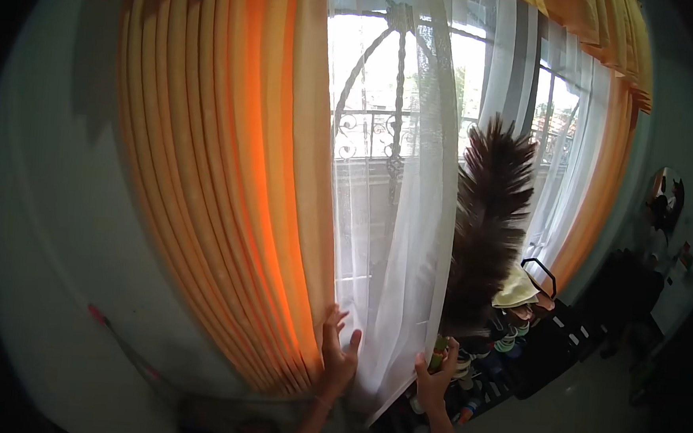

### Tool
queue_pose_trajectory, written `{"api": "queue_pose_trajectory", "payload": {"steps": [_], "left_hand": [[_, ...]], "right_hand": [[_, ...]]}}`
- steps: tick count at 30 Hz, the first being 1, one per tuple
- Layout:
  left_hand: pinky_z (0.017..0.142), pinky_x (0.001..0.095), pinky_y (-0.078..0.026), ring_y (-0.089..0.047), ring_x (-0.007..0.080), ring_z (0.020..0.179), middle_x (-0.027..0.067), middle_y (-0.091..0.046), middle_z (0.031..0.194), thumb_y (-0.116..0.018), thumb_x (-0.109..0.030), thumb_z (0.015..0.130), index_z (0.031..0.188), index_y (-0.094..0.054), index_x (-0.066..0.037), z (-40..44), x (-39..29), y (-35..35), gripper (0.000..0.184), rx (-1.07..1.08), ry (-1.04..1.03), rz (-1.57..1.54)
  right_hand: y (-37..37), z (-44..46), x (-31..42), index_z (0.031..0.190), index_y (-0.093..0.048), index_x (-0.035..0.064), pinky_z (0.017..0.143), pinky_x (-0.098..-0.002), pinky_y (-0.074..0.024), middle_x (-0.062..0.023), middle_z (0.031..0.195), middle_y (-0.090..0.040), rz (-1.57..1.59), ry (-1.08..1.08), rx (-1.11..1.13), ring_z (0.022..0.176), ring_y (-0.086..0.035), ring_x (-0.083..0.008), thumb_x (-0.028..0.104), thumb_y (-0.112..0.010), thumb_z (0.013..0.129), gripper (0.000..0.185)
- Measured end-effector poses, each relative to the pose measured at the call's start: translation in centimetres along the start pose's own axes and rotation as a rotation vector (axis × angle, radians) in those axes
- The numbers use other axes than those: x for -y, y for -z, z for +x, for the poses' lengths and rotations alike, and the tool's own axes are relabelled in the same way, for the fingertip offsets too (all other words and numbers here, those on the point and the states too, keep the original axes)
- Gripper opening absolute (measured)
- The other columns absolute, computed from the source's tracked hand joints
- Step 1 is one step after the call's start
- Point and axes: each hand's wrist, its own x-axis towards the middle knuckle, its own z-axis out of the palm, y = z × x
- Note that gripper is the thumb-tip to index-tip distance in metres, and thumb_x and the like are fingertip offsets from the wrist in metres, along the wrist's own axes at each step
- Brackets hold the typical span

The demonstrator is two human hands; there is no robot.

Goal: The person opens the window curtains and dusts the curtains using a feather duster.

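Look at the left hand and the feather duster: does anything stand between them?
In this view, yes: the sheer white curtain hangs between the left hand and the feather duster, held in the right hand.

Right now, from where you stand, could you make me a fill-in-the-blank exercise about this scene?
1. The right hand holds the handle of a feather ____.
2. The dark feathers point ____ from that hand.
3. The thick curtain beside the left hand is mostly ____.
4. The sheer curtain between the two hands is ____.

Missing words: duster; upward; orange; white.
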Motion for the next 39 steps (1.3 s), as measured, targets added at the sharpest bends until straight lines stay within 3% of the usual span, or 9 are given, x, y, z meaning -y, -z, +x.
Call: {"api": "queue_pose_trajectory", "payload": {"steps": [5, 7, 11, 16, 20, 25, 31, 33, 39], "left_hand": [[0.114, 0.0498, -0.025, -0.030, 0.0375, 0.138, 0.0254, -0.028, 0.149, -0.068, -0.030, 0.090, 0.145, -0.034, -0.006, 3.3, -0.5, 0.3, 0.069, 0.027, -0.017, 0.284], [0.115, 0.0514, -0.019, -0.025, 0.0415, 0.139, 0.0275, -0.028, 0.147, -0.070, -0.031, 0.088, 0.147, -0.032, -0.008, 3.5, -0.5, 0.1, 0.074, -0.217, 0.019, 0.261], [0.115, 0.0558, -0.017, -0.018, 0.0390, 0.140, 0.0221, -0.016, 0.149, -0.071, -0.022, 0.087, 0.146, -0.031, -0.006, 2.6, 0.2, 1.0, 0.074, -0.489, -0.091, 0.336], [0.116, 0.0583, -0.011, -0.004, 0.0422, 0.145, 0.0220, -0.004, 0.156, -0.070, -0.027, 0.087, 0.149, -0.027, -0.005, 3.9, 1.6, 3.3, 0.079, -0.476, 0.025, 0.474], [0.116, 0.0566, -0.010, -0.004, 0.0400, 0.145, 0.0231, -0.008, 0.156, -0.072, -0.029, 0.086, 0.147, -0.032, -0.008, 4.7, 2.2, 4.0, 0.076, -0.532, -0.006, 0.438], [0.115, 0.0545, -0.011, -0.013, 0.0387, 0.143, 0.0198, -0.016, 0.154, -0.072, -0.037, 0.085, 0.137, -0.047, -0.012, 5.3, 2.8, 4.1, 0.063, -0.308, -0.052, 0.660], [0.113, 0.0572, -0.008, -0.014, 0.0418, 0.141, 0.0268, -0.017, 0.151, -0.059, -0.033, 0.095, 0.144, -0.040, -0.011, 6.9, 4.8, 4.4, 0.058, -0.194, 0.003, 0.501], [0.115, 0.0528, -0.010, -0.012, 0.0422, 0.143, 0.0270, -0.014, 0.153, -0.058, -0.030, 0.096, 0.146, -0.037, -0.009, 7.2, 4.5, 4.6, 0.059, -0.449, -0.074, 0.629], [0.113, 0.0589, -0.006, -0.008, 0.0464, 0.142, 0.0318, -0.009, 0.153, -0.059, -0.026, 0.094, 0.150, -0.028, -0.007, 6.5, 4.7, 5.8, 0.067, -0.514, -0.076, 0.732]], "right_hand": [[2.3, -1.5, 1.1, 0.128, -0.037, 0.0039, 0.061, -0.0186, -0.0424, -0.0011, 0.094, -0.052, -0.104, 0.051, -0.085, 0.073, -0.049, -0.0037, 0.001, -0.064, 0.084, 0.052], [3.5, -1.6, 1.2, 0.129, -0.037, 0.0038, 0.059, -0.0185, -0.0413, 0.0000, 0.091, -0.051, -0.159, 0.088, -0.104, 0.070, -0.048, -0.0037, 0.004, -0.063, 0.085, 0.051], [4.8, -1.7, 2.1, 0.129, -0.038, 0.0036, 0.060, -0.0194, -0.0423, -0.0009, 0.093, -0.052, -0.163, 0.082, -0.142, 0.073, -0.050, -0.0045, 0.003, -0.064, 0.084, 0.051], [5.9, -1.6, 1.7, 0.133, -0.036, 0.0021, 0.068, -0.0214, -0.0450, -0.0036, 0.102, -0.052, -0.158, 0.055, -0.187, 0.081, -0.052, -0.0070, 0.004, -0.065, 0.083, 0.057], [5.8, -1.5, 2.5, 0.137, -0.035, 0.0013, 0.086, -0.0263, -0.0437, -0.0061, 0.111, -0.050, -0.216, 0.048, -0.244, 0.098, -0.051, -0.0123, 0.005, -0.066, 0.082, 0.063], [5.5, -1.7, 3.4, 0.136, -0.036, 0.0002, 0.087, -0.0270, -0.0435, -0.0063, 0.112, -0.050, -0.205, 0.053, -0.231, 0.098, -0.051, -0.0129, 0.007, -0.066, 0.082, 0.062], [5.4, -1.8, 3.5, 0.130, -0.039, 0.0052, 0.078, -0.0247, -0.0447, -0.0040, 0.097, -0.050, -0.264, 0.121, -0.267, 0.087, -0.051, -0.0092, 0.003, -0.065, 0.081, 0.056], [5.5, -1.7, 3.5, 0.130, -0.038, 0.0053, 0.078, -0.0249, -0.0447, -0.0041, 0.098, -0.050, -0.294, 0.127, -0.254, 0.087, -0.051, -0.0093, 0.004, -0.065, 0.081, 0.056], [5.2, -1.7, 3.6, 0.130, -0.038, 0.0052, 0.078, -0.0250, -0.0442, -0.0049, 0.100, -0.051, -0.287, 0.122, -0.260, 0.089, -0.051, -0.0104, 0.007, -0.065, 0.082, 0.055]]}}
